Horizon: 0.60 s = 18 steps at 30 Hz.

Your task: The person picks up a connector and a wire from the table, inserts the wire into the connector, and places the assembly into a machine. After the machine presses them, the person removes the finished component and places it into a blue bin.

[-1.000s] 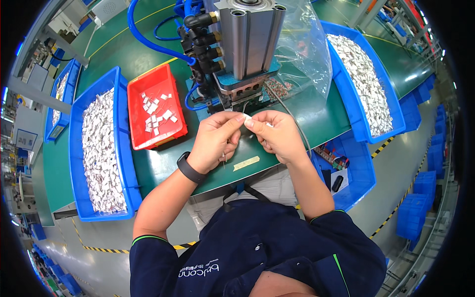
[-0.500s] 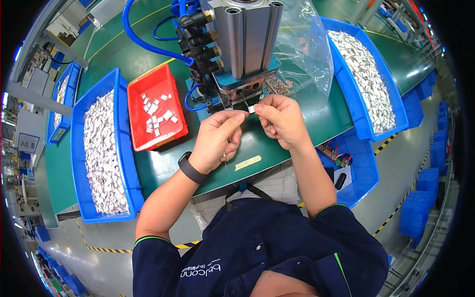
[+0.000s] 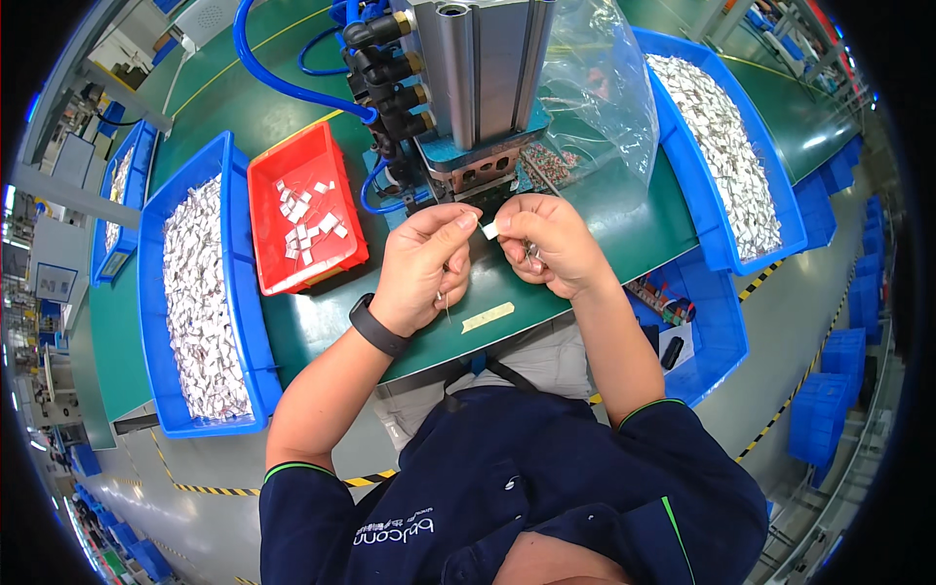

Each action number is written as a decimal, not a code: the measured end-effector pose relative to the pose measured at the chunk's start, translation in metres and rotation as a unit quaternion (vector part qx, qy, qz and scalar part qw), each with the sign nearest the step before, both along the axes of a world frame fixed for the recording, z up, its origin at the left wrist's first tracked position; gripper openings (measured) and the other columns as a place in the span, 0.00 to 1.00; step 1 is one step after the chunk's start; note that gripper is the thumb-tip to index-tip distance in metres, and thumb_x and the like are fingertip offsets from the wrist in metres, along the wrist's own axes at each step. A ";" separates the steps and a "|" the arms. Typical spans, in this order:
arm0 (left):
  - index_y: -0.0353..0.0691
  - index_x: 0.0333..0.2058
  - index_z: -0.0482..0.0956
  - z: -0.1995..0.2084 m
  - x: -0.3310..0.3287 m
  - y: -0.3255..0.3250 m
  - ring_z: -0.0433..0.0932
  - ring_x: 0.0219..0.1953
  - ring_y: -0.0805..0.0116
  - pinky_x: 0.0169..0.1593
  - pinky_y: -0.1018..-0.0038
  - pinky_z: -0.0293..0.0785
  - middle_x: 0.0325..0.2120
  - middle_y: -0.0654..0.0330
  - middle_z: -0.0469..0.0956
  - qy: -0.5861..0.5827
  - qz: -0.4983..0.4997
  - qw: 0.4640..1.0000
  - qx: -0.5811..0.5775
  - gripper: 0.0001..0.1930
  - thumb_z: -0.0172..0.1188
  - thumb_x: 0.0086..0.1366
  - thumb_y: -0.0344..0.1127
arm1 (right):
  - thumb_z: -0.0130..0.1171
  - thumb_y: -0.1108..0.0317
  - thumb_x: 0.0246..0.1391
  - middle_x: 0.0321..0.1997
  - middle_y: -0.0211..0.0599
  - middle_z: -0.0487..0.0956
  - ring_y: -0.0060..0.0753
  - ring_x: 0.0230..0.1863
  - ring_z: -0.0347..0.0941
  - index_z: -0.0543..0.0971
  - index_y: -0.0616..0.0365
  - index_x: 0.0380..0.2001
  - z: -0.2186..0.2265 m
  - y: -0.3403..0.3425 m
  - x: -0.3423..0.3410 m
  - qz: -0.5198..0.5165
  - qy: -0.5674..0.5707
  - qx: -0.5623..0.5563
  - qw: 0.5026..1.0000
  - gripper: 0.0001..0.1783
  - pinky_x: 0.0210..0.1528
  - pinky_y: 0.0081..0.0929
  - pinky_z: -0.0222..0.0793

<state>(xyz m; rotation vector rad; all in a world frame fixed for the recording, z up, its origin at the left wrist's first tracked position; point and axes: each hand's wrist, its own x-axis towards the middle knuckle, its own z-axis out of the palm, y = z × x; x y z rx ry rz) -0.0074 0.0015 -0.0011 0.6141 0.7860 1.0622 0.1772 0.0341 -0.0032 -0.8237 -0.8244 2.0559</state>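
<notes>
Just in front of the press (image 3: 478, 166), my two hands are close together above the green bench. My right hand (image 3: 551, 246) is closed, with a small white square piece (image 3: 490, 231) pinched between thumb and forefinger. Something thin and metallic shows among its curled lower fingers. Beside it on the left, my left hand (image 3: 425, 255) is closed too, thumb against forefinger, its tips near the white piece. A thin wire lead (image 3: 446, 302) sticks out below its curled fingers; the rest of what it holds is hidden.
A red tray (image 3: 336, 255) with several white pieces stands left of the press, beside a full blue bin (image 3: 200, 322). Another full blue bin (image 3: 726, 156) is at the right. A clear plastic bag (image 3: 604, 97) lies behind the press; blue air hoses (image 3: 292, 93) loop at its left.
My right hand has drawn the white piece a little back from the press, toward me. My left hand has shifted slightly left, and its fingertips have tilted.
</notes>
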 end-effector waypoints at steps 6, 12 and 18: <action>0.35 0.45 0.75 0.003 0.000 -0.002 0.56 0.09 0.82 0.10 0.82 0.49 0.13 0.67 0.64 0.047 0.020 0.999 0.000 0.11 0.54 0.69 0.36 | 0.60 0.70 0.54 0.16 0.27 0.70 0.10 0.10 0.57 0.76 0.61 0.25 0.005 -0.003 -0.002 -0.009 -0.079 0.077 0.994 0.07 0.10 0.13 0.48; 0.34 0.45 0.74 0.004 0.000 -0.001 0.56 0.09 0.82 0.10 0.83 0.49 0.14 0.67 0.65 0.039 -0.005 0.999 -0.026 0.12 0.53 0.69 0.37 | 0.62 0.68 0.53 0.16 0.27 0.71 0.10 0.10 0.57 0.75 0.60 0.24 0.004 0.006 -0.001 -0.067 -0.095 0.086 0.989 0.08 0.10 0.13 0.48; 0.33 0.44 0.73 0.004 -0.001 0.000 0.56 0.10 0.82 0.11 0.83 0.49 0.15 0.67 0.65 0.040 -0.006 0.999 -0.029 0.12 0.53 0.68 0.36 | 0.63 0.68 0.51 0.15 0.27 0.71 0.10 0.10 0.57 0.75 0.59 0.23 0.008 0.010 -0.005 -0.078 -0.104 0.052 0.990 0.09 0.10 0.13 0.47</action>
